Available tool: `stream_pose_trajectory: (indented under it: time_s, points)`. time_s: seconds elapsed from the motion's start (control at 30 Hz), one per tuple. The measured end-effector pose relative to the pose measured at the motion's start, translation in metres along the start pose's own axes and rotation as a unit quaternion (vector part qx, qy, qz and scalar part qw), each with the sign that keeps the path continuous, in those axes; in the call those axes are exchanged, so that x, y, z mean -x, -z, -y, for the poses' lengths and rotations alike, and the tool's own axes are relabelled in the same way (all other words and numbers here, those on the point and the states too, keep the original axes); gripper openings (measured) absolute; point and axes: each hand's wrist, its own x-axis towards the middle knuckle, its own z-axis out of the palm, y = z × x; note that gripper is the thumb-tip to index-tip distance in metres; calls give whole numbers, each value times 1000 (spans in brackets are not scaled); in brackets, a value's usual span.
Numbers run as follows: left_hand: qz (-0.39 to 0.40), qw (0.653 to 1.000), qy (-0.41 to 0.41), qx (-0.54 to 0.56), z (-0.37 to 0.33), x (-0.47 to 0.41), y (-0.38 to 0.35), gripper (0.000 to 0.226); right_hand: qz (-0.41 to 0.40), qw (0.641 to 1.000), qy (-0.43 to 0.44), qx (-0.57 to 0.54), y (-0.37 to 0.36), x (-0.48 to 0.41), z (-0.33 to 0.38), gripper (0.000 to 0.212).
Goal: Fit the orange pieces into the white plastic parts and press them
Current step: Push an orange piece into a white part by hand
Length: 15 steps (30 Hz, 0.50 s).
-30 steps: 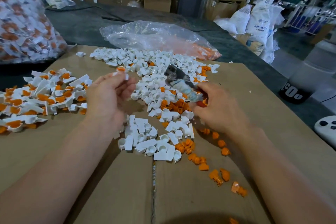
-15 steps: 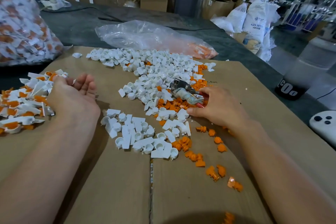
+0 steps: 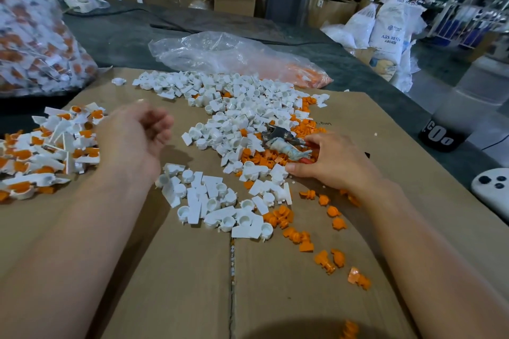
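Note:
Loose white plastic parts [image 3: 237, 118] lie heaped on the cardboard sheet [image 3: 179, 283], with a smaller cluster [image 3: 217, 201] nearer me. Orange pieces [image 3: 259, 158] sit in the heap's right side, and others [image 3: 333, 212] trail toward the front right. Fitted white-and-orange parts [image 3: 49, 146] are piled at the left. My left hand [image 3: 135, 140] hovers palm up between that pile and the heap, blurred, fingers loosely curled, holding nothing. My right hand [image 3: 327, 162] rests on the orange pieces and grips the wrapped handle of pliers [image 3: 278, 137].
A clear plastic bag [image 3: 220, 55] with orange pieces lies behind the heap. A big bag of fitted parts [image 3: 33, 36] stands at the far left. A dark cylinder [image 3: 438, 137] and a white device [image 3: 493, 190] sit off the cardboard's right edge.
My left hand took a fitted part to the left pile, let it go and is swinging back toward the middle. My right hand lowered the pliers onto the orange pieces.

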Motion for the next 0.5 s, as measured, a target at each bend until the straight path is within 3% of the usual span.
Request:
stream_pose_trajectory:
  time_s: [0.1, 0.23, 0.5]
  points:
    - [135, 965, -56, -220, 9, 17, -9, 12, 10, 1000, 1, 6, 0, 0, 0, 80]
    - [249, 848, -133, -449, 24, 31, -12, 14, 22, 1000, -2, 5, -1, 0, -1, 83]
    - [297, 679, -240, -627, 35, 39, -17, 16, 36, 999, -6, -1, -4, 1, 3, 87]
